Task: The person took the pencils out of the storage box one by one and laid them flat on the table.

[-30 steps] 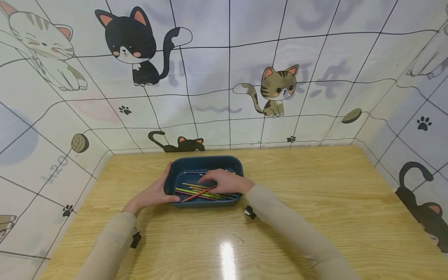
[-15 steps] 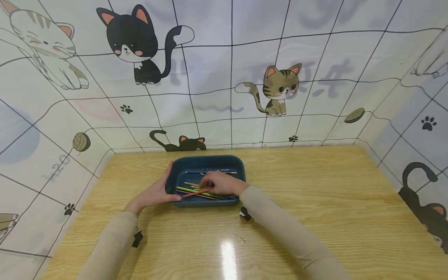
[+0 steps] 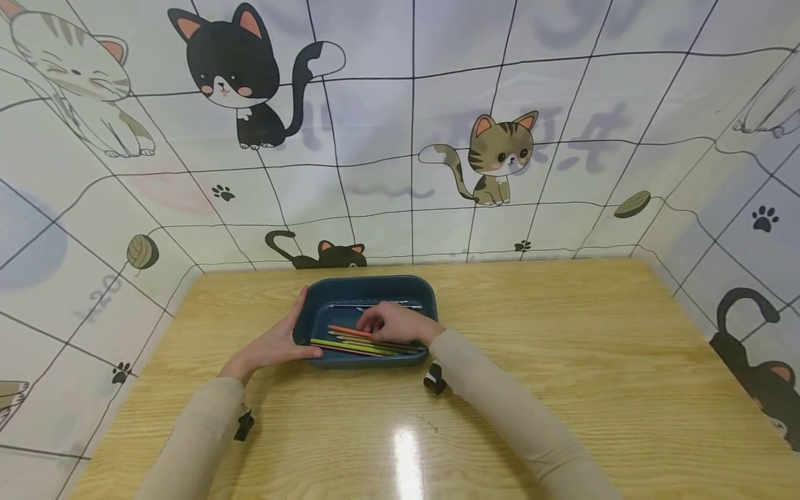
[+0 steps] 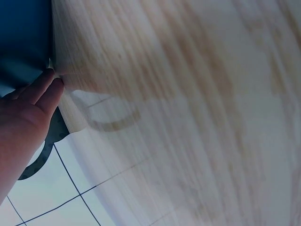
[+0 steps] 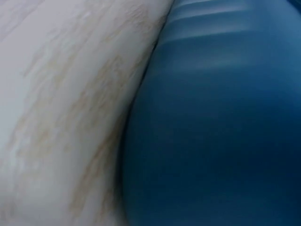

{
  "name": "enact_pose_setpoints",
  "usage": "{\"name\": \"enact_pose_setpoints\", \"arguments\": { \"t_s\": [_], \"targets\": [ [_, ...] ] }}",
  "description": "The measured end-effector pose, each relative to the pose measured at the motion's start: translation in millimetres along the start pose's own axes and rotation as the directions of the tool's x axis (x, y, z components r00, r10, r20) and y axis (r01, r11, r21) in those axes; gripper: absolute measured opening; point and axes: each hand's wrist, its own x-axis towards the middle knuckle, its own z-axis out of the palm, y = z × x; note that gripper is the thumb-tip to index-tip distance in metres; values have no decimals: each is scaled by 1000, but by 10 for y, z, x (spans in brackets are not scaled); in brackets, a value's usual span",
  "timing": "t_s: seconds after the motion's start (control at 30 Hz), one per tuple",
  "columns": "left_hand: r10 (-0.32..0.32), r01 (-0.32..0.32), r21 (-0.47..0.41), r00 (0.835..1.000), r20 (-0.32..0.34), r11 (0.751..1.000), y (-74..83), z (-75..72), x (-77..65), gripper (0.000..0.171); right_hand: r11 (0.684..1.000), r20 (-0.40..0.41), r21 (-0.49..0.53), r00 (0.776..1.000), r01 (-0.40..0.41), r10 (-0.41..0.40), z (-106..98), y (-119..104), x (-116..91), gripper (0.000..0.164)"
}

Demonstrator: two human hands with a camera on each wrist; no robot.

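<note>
Presumably the orange pencil [image 3: 348, 331] weighs next to nothing: stiff, slim, its shaft a little slick and apt to roll under an off-centre press. I judge the sharpened point to be the fragile part, so the middle of the shaft, or the end away from the tip, is where to take hold. My right grip [image 3: 400, 325] is narrow there, fingers curled down and, as far as I can see, pinching the pencil's right-hand part; the fingertips are too covered to show how firmly.

From this grip the pencil points leftward, inside the blue tray [image 3: 369, 362]. Just nearer to me than the grip lie more pencils [image 3: 387, 345], roughly side by side, a lime pencil [image 3: 340, 345] among them. Beyond the grip, a slim thing [image 3: 350, 306] lies along the tray's far side, too fine to make out.

Well to the left, my left grip [image 3: 275, 347] is spread wide around the tray's end, thumb at the near corner, fingers straight along the outer wall. The tray looks rigid and smooth, and its end seems a good place to steady it on the tabletop [image 3: 531, 333].
</note>
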Motion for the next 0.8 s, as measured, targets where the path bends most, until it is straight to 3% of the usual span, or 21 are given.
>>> {"name": "enact_pose_setpoints", "arguments": {
  "t_s": [0.33, 0.8],
  "targets": [
    [2, -2, 6, 1000, 0, 1000, 32, 8, -12, 127, 994, -34, 113, 999, 7, -3, -24, -14, -55, 28],
    [-9, 9, -34, 1000, 8, 999, 24, -3, 4, 130, 993, -100, 100, 994, 60, -50, -185, -75, -161, 28]
  ]
}}
